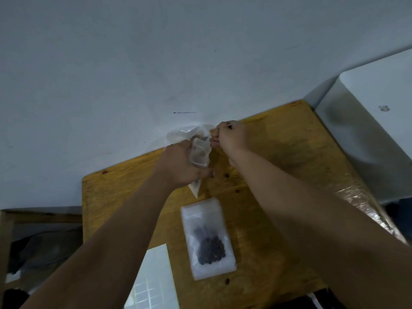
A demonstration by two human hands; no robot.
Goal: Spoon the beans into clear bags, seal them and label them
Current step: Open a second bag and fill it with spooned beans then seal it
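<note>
My left hand (181,165) grips a bundle of clear plastic bags (198,148) held above the far edge of the wooden table (278,157). My right hand (227,136) pinches the upper right edge of that bundle, fingers curled. Nearer to me a small clear zip bag (207,237) lies flat on the table, with a heap of dark beans (210,249) in its lower half. A sheet of white labels (153,279) lies at the table's near left edge. No spoon is visible.
A grey wall (156,63) rises right behind the table. A white appliance or cabinet (367,121) stands at the right, with crinkled clear wrap (365,204) along the table's right side. Dark clutter (40,253) fills a wooden frame at the lower left.
</note>
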